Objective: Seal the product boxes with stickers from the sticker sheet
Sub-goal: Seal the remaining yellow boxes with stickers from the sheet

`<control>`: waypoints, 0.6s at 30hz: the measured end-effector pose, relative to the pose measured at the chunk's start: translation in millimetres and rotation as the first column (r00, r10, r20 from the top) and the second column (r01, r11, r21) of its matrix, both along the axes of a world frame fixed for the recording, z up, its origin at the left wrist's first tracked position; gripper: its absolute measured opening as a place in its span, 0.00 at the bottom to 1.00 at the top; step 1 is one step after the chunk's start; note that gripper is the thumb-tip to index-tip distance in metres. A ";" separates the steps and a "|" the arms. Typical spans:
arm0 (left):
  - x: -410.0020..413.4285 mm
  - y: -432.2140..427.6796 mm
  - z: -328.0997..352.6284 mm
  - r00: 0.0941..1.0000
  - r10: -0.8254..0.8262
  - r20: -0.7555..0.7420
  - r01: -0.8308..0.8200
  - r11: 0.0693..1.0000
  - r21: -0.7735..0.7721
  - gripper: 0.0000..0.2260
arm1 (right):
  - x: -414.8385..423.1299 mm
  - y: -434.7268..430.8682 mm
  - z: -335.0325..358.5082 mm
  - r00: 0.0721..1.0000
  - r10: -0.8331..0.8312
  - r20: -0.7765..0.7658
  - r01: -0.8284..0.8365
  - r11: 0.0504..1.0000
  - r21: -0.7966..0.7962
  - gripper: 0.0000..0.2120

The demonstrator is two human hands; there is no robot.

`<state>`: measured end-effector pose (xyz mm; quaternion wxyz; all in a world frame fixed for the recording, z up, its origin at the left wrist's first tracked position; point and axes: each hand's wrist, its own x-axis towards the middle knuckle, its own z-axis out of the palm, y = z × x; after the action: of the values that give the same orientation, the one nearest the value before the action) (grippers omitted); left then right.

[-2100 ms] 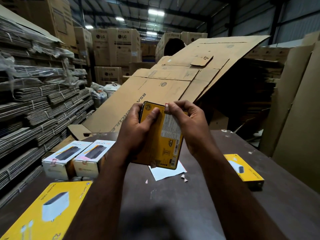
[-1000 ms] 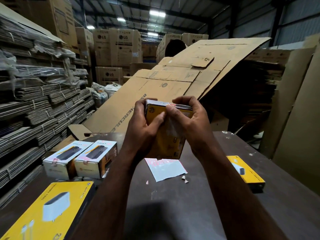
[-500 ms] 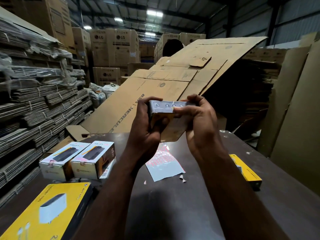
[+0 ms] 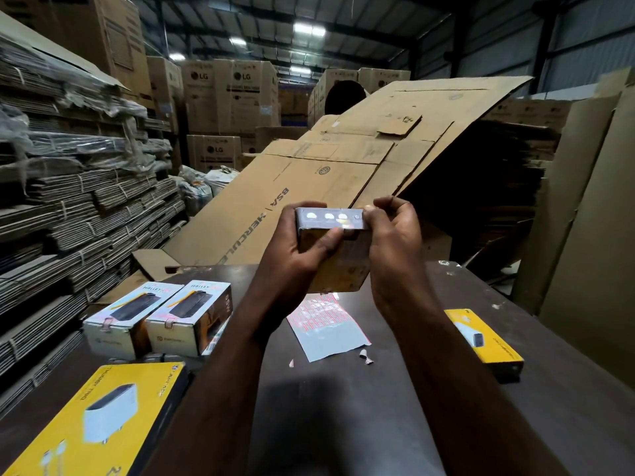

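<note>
Our left hand [image 4: 292,255] grips the product box [image 4: 330,218] from the left and underneath, fingers curled round its body and the thumb laid just below the grey end face. Our right hand [image 4: 395,245] pinches the right end of that face, fingertips curled over the top corner. The box hangs in the air above the counter [image 4: 343,424], grey end turned toward us. Whether a sticker already bridges the flap edge we cannot tell, as the spot is too blurred. Directly below lies the sticker sheet [image 4: 326,328], flat, with a paper scrap [image 4: 366,357] just beside its near corner. Two Halley boxes [image 4: 192,314] stand side by side to the left, and a yellow box [image 4: 481,338] rests well apart on the right.

The risk, as we judge it, is that a sticker pressed at only one end may wrinkle or lift. If the flap is not fully tucked, we would seal it crooked. Loosening either grip while rubbing could let the box twist or drop onto the sheet.
</note>
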<state>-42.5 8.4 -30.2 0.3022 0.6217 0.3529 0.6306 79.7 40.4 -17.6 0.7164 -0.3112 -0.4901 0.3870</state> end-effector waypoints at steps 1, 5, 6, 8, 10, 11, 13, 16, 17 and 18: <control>2.0 -0.9 2.0 0.999 0.001 0.045 0.000 0.999 -0.040 0.17 | -1.0 0.3 -0.7 1.000 -0.031 -0.001 0.031 0.999 0.016 0.05; 10.0 -3.2 8.9 0.980 0.043 0.195 -0.006 0.982 -0.188 0.17 | -1.9 -6.0 -1.0 0.998 -0.056 0.011 0.055 0.993 0.108 0.02; 10.8 -3.8 9.7 0.974 0.045 0.221 0.003 0.977 -0.212 0.17 | -2.3 -7.7 -1.2 0.997 -0.065 0.028 0.061 0.988 0.143 0.03; 11.3 -4.9 10.8 0.960 0.029 0.278 0.035 0.974 -0.223 0.17 | -3.5 -11.6 -1.1 0.997 -0.056 0.044 0.046 0.978 0.204 0.05; 11.4 -7.6 13.3 0.953 0.023 0.303 0.048 0.973 -0.225 0.17 | -4.4 -13.7 -1.5 0.996 -0.041 0.075 0.023 0.972 0.234 0.10; 10.8 -8.1 13.7 0.951 0.026 0.309 0.045 0.975 -0.219 0.16 | -4.4 -14.9 -1.3 0.993 -0.040 0.107 0.014 0.972 0.237 0.13; 7.8 -6.8 13.7 0.949 0.038 0.313 0.030 0.978 -0.209 0.14 | -4.0 -17.0 -1.5 0.985 -0.033 0.171 -0.008 0.972 0.236 0.16; 0.1 -2.8 11.8 0.956 0.060 0.287 0.010 0.972 -0.236 0.13 | -2.4 -15.7 -3.5 0.964 -0.065 0.260 0.001 0.971 0.239 0.24; -1.7 -3.1 11.9 0.964 0.053 0.261 0.013 0.969 -0.248 0.13 | -1.8 -14.8 -3.4 0.961 -0.067 0.268 0.003 0.973 0.232 0.26; -3.3 -3.5 12.2 0.974 0.032 0.226 0.026 0.968 -0.249 0.14 | -1.4 -13.3 -3.6 0.961 -0.069 0.266 0.009 0.975 0.221 0.26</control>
<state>-45.8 4.9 -17.9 0.4161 0.5013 0.3935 0.6486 78.3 27.1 -21.1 0.6795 -0.2911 -0.6169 0.2703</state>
